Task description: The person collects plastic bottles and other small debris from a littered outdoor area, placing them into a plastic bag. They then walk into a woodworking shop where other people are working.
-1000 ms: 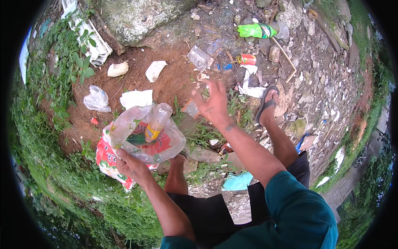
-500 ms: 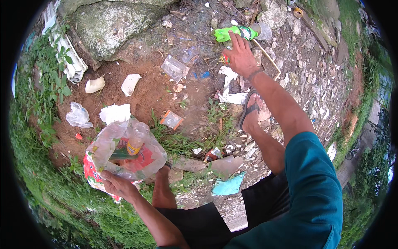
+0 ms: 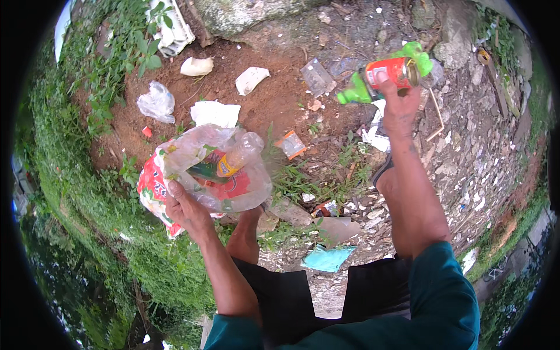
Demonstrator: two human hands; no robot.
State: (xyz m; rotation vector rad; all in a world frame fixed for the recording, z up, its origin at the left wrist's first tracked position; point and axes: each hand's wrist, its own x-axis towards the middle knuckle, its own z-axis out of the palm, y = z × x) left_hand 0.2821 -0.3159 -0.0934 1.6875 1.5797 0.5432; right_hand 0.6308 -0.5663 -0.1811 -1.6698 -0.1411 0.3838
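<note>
On stony, littered ground, the person's right hand (image 3: 401, 109) is wrapped around a red can (image 3: 382, 72), its thumb on the side of the can, with a green bottle (image 3: 357, 92) slanting directly behind it; how the hidden fingers bear on the bottle, I cannot tell. Well to the left, the left hand (image 3: 188, 211) is closed on the near edge of a red-and-white plastic bag (image 3: 153, 188) — its mouth wide open, a clear bottle with a yellow label (image 3: 236, 154) leaning inside. Between the two hands, a tuft of weeds (image 3: 297, 176) and an orange-edged packet (image 3: 290, 144) take up the ground. White strips (image 3: 376, 135) lie just beside the right wrist, and a thin stick (image 3: 436, 114) lies to the right of it. A clear plastic tray (image 3: 318, 77) rests left of the green bottle. Beyond the bag are a white sheet (image 3: 214, 114), a crumpled clear bag (image 3: 156, 104), a curved white piece (image 3: 252, 80) and a cream piece (image 3: 197, 66), with a big rock (image 3: 251, 14) at the top. A turquoise scrap (image 3: 326, 258) lies near the person's knees — the right forearm hides most of one sandalled foot.
</note>
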